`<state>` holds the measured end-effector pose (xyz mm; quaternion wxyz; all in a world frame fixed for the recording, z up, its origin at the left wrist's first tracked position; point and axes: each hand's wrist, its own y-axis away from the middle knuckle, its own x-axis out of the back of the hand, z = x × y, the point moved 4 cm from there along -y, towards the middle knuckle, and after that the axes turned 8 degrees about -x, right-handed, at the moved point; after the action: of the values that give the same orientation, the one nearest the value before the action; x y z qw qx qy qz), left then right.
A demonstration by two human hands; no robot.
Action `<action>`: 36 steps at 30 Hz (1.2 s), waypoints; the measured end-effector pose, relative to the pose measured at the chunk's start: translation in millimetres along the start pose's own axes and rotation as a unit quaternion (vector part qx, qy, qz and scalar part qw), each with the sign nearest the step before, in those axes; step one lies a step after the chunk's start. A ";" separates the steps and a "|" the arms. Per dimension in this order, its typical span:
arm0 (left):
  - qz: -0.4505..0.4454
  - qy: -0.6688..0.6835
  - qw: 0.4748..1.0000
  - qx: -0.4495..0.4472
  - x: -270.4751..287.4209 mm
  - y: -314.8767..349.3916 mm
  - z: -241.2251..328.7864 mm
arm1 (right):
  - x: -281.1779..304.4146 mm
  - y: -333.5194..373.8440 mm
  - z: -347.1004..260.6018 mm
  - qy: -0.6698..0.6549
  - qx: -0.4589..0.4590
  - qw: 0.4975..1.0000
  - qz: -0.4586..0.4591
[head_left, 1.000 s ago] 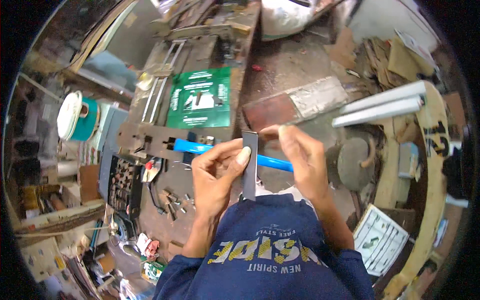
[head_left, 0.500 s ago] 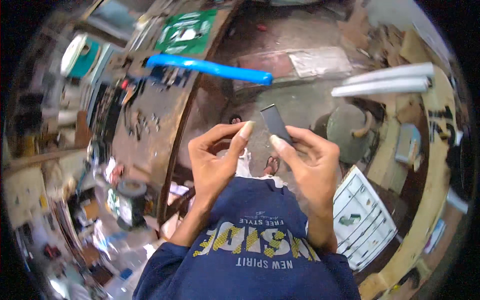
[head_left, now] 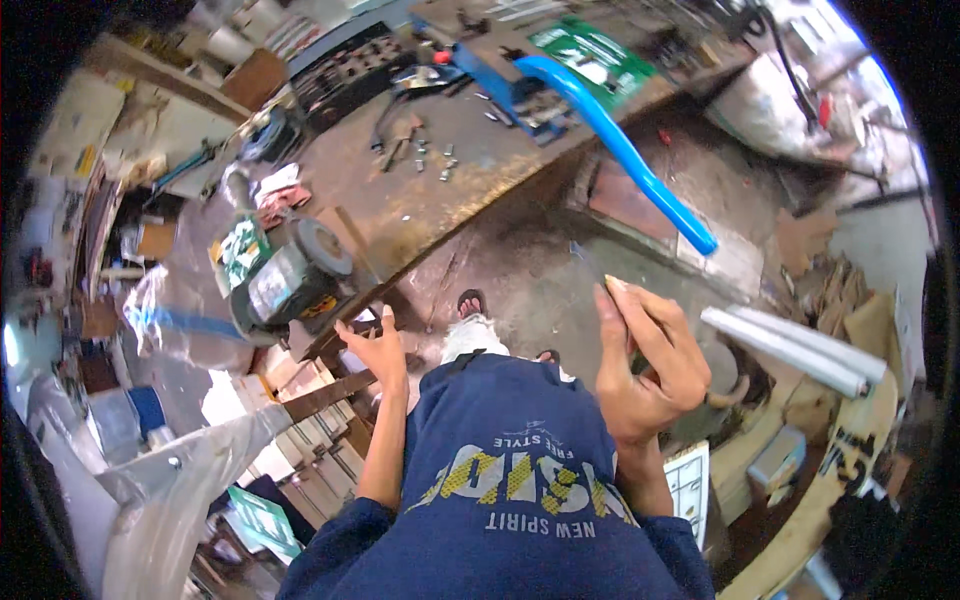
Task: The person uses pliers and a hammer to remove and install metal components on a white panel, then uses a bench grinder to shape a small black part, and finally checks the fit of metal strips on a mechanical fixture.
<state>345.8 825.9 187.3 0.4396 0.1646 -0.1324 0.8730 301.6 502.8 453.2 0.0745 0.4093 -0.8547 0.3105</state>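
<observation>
Thin strip [head_left: 588,264], blurred and seen nearly edge-on, raised in the air above the floor [head_left: 520,290], well apart from the surface [head_left: 345,165]. Pinched near one end by the right grip [head_left: 655,360], thumb and fingertips closed on it, with the free end pointing forward and to the left. Left grip [head_left: 378,352] wide, fingers spread and thumb held apart, with nothing seen in hold, just beside the near edge of the surface; cannot tell about contact there. Between the two, navy shirt [head_left: 500,400] with yellow and white print, and beyond its hem a sandalled foot [head_left: 471,303] on the floor. On the surface, small metal pieces [head_left: 420,157] scattered near the middle, black case [head_left: 352,80] holding rows of parts behind them, red-and-white cloth [head_left: 280,195] to the left. Near the left end, bench grinder [head_left: 300,278] with a round grey wheel. Toward the right, long bent blue tube [head_left: 638,173] reaching out past the edge and over the floor; behind its upper end, green sheet [head_left: 610,55] lying flat. Off to the right, two white bars [head_left: 780,350] side by side, near a curved pale wooden piece [head_left: 870,410]
</observation>
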 end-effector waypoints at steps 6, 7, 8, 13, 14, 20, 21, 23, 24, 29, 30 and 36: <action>-0.116 0.188 0.975 -0.005 -10.0 -38.9 3.9 | -83.0 -17.0 -30.1 -0.054 0.022 0.997 -0.044; -0.145 0.210 0.967 0.007 -9.6 -42.7 5.2 | -96.0 -19.0 -33.2 -0.059 0.028 0.997 -0.048; -0.174 0.233 0.957 0.019 -8.1 -45.3 7.8 | -107.9 -20.5 -36.3 -0.065 0.035 0.996 -0.051; -0.172 0.139 0.968 0.116 23.9 -36.6 17.4 | -153.1 -29.6 -49.3 -0.029 0.069 0.994 -0.076; -0.158 0.143 0.970 0.120 26.4 -36.1 18.4 | -160.4 -31.1 -51.0 -0.024 0.072 0.994 -0.082; -0.119 0.256 0.955 0.091 13.7 -42.3 1.8 | -204.4 -27.2 -32.1 -0.108 -0.303 0.905 -0.278; -0.115 0.253 0.956 0.097 17.2 -43.7 4.6 | -212.9 -23.7 -24.5 -0.174 -0.345 0.869 -0.308; -0.086 0.238 0.961 0.114 21.2 -40.7 12.9 | -219.2 -20.6 -7.9 -0.218 -0.368 0.852 -0.300; -0.099 0.219 0.958 0.154 23.9 -38.0 10.2 | -221.1 -17.2 -0.8 -0.244 -0.390 0.836 -0.301; -0.047 0.210 0.971 0.100 19.5 -47.3 -0.3 | -237.3 -17.8 6.4 -0.210 -0.403 0.805 -0.381; -0.045 0.222 0.969 0.100 14.8 -49.9 -2.7 | -241.3 -17.0 8.9 -0.205 -0.393 0.803 -0.399; -0.037 0.325 0.935 0.133 7.4 -41.0 -2.0 | -253.1 -13.0 11.1 -0.224 -0.437 0.758 -0.430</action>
<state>374.6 855.7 192.0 0.4642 -0.0664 0.1416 0.8718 478.1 655.5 353.9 0.1776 0.7144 -0.6241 -0.2617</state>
